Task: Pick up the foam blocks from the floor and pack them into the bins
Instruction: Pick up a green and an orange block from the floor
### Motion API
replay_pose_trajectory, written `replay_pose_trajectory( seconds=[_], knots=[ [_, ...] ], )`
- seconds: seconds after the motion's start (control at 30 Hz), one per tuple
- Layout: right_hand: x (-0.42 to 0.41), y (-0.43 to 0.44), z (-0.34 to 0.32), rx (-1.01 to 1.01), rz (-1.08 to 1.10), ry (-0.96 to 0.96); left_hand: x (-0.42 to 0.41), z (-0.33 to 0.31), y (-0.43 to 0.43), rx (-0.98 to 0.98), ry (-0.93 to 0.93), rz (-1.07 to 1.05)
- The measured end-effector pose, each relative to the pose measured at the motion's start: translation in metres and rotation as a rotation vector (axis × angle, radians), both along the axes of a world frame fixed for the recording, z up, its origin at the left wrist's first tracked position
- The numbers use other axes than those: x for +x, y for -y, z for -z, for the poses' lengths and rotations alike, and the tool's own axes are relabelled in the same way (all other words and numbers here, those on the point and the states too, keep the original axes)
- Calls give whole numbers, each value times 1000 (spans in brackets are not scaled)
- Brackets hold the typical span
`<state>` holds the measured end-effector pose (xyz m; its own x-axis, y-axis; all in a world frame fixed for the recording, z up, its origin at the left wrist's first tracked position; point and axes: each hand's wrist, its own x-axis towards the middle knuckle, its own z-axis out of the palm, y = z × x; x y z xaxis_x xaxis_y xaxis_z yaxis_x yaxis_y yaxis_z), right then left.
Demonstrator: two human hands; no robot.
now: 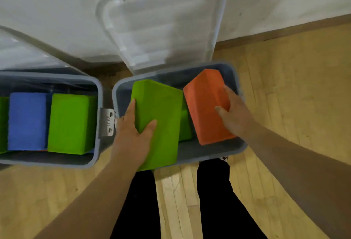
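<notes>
A: What has the left hand got?
B: The left hand [133,126] grips a green foam block [161,109] near its left corner. The thumb lies across the top face and the fingers run up the left side.
A: And the other?
B: The right hand [234,111] holds an orange foam block [204,96]. Its thumb presses on the broad upper face and its fingers curl over the right edge. The hands are apart, with one block each.
A: Where are those blocks?
B: Both are at the right bin [210,154], a grey-blue tub. The green one lies lengthwise at the left end, and its near end sticks out past the near rim. The orange one is tilted at the right end. I cannot tell whether it touches the bin's bottom. Between them, lower down, a second green block [185,126] sits inside.
A: The other bin?
B: The left bin [98,94] stands just beside it. Inside, a blue foam block [27,121] and a third green block [72,125] sit side by side. A pale latch [107,123] hangs on its right end.
A: Around them?
B: A clear lid [161,26] leans on the white wall [57,11] behind the right bin. The wood floor [284,106] is underneath, and the person's legs [140,200], in black, are nearest the camera.
</notes>
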<state>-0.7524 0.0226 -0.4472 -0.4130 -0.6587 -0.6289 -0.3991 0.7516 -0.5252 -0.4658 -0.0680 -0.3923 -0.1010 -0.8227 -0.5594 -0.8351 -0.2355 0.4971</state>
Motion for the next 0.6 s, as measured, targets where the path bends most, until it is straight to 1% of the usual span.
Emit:
replay_pose_trajectory(
  seconds=[0.1,0.17,0.23,0.3,0.37,0.43,0.5,0.6],
  knots=[
    [-11,19,103,125,-40,-38,-11,93,19,17,-9,-41],
    [-3,19,152,200,-78,-55,-12,143,19,58,-25,-76],
    [18,8,180,163,-50,65,-9,181,9,108,-61,-99],
    [43,-7,192,111,8,232,-6,204,-5,187,-103,-134],
    [62,-21,196,98,-15,386,-8,217,-17,255,-163,-178],
    [72,-32,196,108,-73,449,-17,223,-25,303,-227,-191],
    [69,-35,190,113,-130,396,-31,230,-28,343,-261,-156],
    [47,-35,182,137,-154,181,-57,248,-27,453,-275,-104]
  ],
)
